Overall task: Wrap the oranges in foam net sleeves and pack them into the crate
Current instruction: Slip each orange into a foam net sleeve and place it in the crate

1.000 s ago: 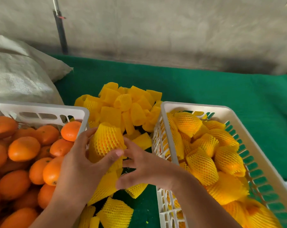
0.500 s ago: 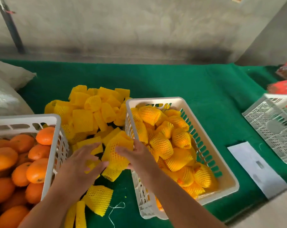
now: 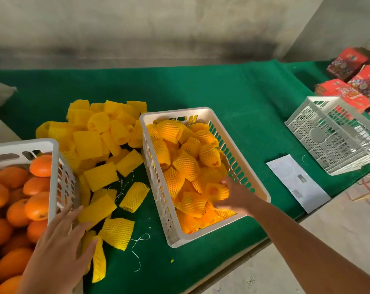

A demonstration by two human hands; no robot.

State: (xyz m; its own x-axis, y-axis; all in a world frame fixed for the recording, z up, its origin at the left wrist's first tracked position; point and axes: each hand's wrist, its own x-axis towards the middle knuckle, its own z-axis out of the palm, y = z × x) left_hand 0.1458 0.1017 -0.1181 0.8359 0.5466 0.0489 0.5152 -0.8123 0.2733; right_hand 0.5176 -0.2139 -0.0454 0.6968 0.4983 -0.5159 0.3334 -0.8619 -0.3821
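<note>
- Now the right hand (image 3: pixel 233 195) reaches into the crate (image 3: pixel 203 113), fingers curled round a wrapped orange (image 3: pixel 217 190) low among the packed ones.
- Best to settle it into a gap before letting go, so it won't roll.
- Left hand (image 3: pixel 59 249) hovers with fingers spread beside loose foam sleeves (image 3: pixel 99 143) on the counter (image 3: pixel 233 96).

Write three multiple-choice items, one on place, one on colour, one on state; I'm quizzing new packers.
1. The loose yellow foam net sleeves lie:
A. between the two near crates
B. inside the far empty crate
C. on the floor

2. The cloth on the table is:
A. red
B. green
C. white

3. The right hand is:
A. empty above the cloth
B. setting a sleeved orange into the white plastic crate
C. lifting paper

A: sleeves heaped between crates. B: cloth is green. B: fingers around the wrapped fruit inside the crate.
</note>
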